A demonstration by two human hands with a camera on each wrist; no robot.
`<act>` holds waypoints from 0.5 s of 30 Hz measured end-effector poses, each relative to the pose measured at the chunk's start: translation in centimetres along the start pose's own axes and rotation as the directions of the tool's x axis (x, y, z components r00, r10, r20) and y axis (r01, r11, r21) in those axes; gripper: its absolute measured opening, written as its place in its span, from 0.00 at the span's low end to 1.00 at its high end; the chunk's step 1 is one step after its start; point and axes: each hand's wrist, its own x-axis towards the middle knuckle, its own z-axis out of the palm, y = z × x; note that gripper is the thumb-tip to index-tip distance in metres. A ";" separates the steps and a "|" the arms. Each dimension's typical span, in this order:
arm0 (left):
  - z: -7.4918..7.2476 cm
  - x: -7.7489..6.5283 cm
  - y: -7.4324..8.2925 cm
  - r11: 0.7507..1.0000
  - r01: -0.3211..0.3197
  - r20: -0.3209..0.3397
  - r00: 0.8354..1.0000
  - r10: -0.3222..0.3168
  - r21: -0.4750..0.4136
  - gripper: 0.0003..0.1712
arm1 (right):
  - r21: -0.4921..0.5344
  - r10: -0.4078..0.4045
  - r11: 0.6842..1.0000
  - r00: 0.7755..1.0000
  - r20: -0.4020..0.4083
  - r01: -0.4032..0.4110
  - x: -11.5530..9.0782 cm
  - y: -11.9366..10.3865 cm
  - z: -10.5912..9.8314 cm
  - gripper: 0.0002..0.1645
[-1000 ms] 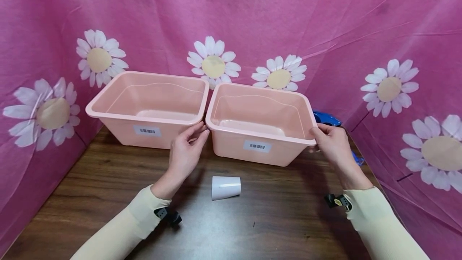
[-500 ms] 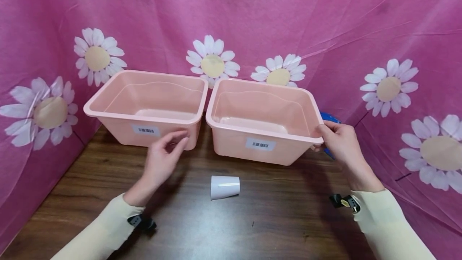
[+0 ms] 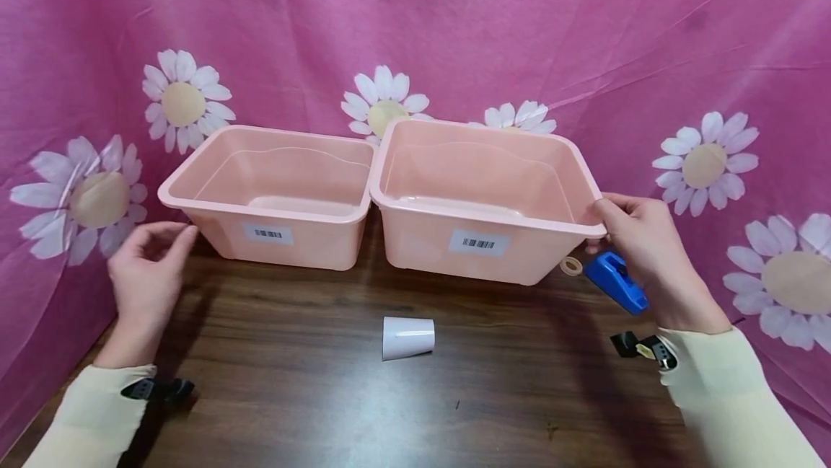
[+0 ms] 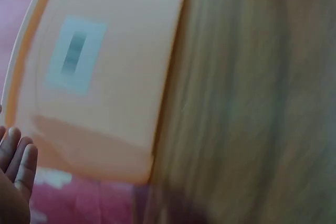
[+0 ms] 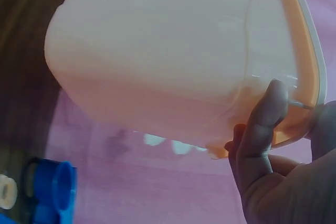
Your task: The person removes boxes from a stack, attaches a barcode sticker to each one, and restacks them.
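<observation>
Two pink plastic bins stand side by side at the back of the table, each with a barcode label on its front. My right hand [image 3: 643, 248] grips the front right rim corner of the right bin [image 3: 428, 237], thumb over the rim and fingers curled beneath it. That bin looks raised, its rim higher than its neighbour's. My left hand [image 3: 148, 273] is at the front left corner of the left bin [image 3: 324, 241], with relaxed fingers and nothing held. In the left wrist view its fingers [image 4: 26, 169] lie beside the bin wall.
A white cup [image 3: 407, 338] lies on its side on the brown wooden table [image 3: 311, 389]. Right of the bins are a blue tape dispenser [image 3: 617, 282] and a small tan ring [image 3: 571, 266]. A pink flowered cloth [image 3: 415, 21] hangs around the back and sides.
My left hand has moved from between the bins to the left bin's left corner. My right hand has brought the right bin upward and slightly right, uncovering the blue dispenser and tan ring.
</observation>
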 end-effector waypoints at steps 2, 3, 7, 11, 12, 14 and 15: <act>-0.6 1.1 -0.2 0.991 0.025 -0.060 0.998 -0.033 -0.134 0.09 | 0.022 0.014 1.000 1.000 0.013 -0.014 0.1 -1.0 -0.2 0.13; -0.8 1.7 -0.2 0.977 0.033 -0.080 0.995 -0.051 -0.208 0.10 | 0.009 0.010 1.000 1.000 0.012 -0.010 0.1 -1.5 -0.3 0.13; -1.6 3.7 -0.5 0.882 0.056 -0.079 0.991 -0.105 -0.467 0.20 | -0.011 0.003 1.000 1.000 0.002 -0.003 0.5 -3.4 -0.2 0.11; -2.1 5.1 -0.7 0.837 0.177 0.048 0.983 -0.178 -0.519 0.25 | 0.018 -0.008 1.000 1.000 -0.005 0.008 1.0 -5.0 0.0 0.15; -2.2 5.4 -0.7 0.839 0.208 0.083 0.978 -0.193 -0.502 0.26 | 0.024 -0.009 1.000 1.000 -0.003 0.009 1.1 -5.3 0.0 0.15; -2.3 5.8 -0.7 0.845 0.255 0.137 0.967 -0.215 -0.470 0.26 | 0.002 -0.020 1.000 1.000 0.001 0.020 1.3 -6.0 0.0 0.17; -2.3 5.9 -0.6 0.850 0.265 0.154 0.964 -0.218 -0.455 0.27 | -0.012 -0.028 1.000 1.000 0.004 0.028 1.4 -6.4 0.0 0.17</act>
